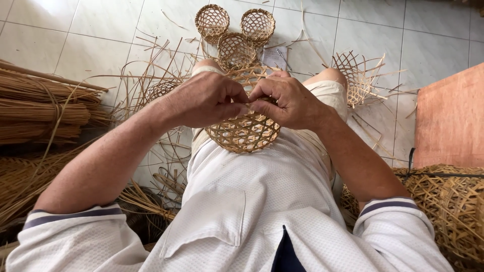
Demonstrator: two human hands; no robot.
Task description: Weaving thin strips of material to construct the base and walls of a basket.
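I keep the small woven basket (243,132) braced on my lap, both hands closed on its rim — left hand (204,98) steadying, right hand (288,102) pinching a strip; finished baskets (235,49) lie beyond my fingers.

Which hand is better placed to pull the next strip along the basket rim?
Probably the right hand: its fingertips pinch at the rim of the basket, while the left hand closes over the rim, steadying it.
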